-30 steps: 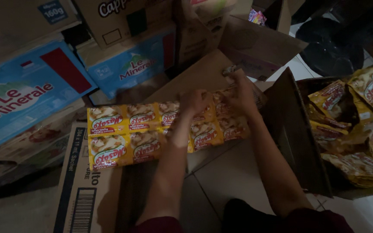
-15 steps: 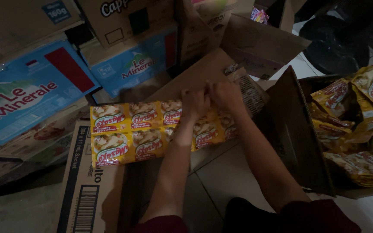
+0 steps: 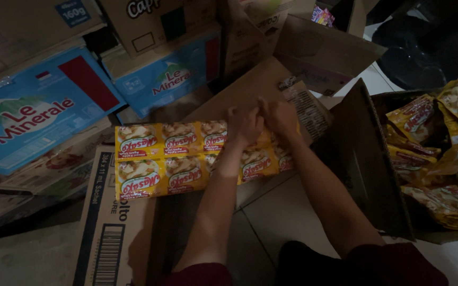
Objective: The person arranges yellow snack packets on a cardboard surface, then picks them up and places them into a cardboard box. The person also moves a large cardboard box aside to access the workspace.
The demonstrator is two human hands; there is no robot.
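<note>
Nearest you, a flattened brown carton (image 3: 107,233) lies on the floor. Your left hand (image 3: 243,126) and right hand (image 3: 279,117) sit side by side, fingers curled, each pinching the right end of the yellow sachet strips (image 3: 170,159) spread across the cardboard. Beyond stand blue cartons (image 3: 38,116); an open box of sachets (image 3: 441,153) sits right.

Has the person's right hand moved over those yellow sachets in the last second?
Yes. The right hand slid left along the yellow sachet strips, away from the open box, meeting the left hand.
</note>
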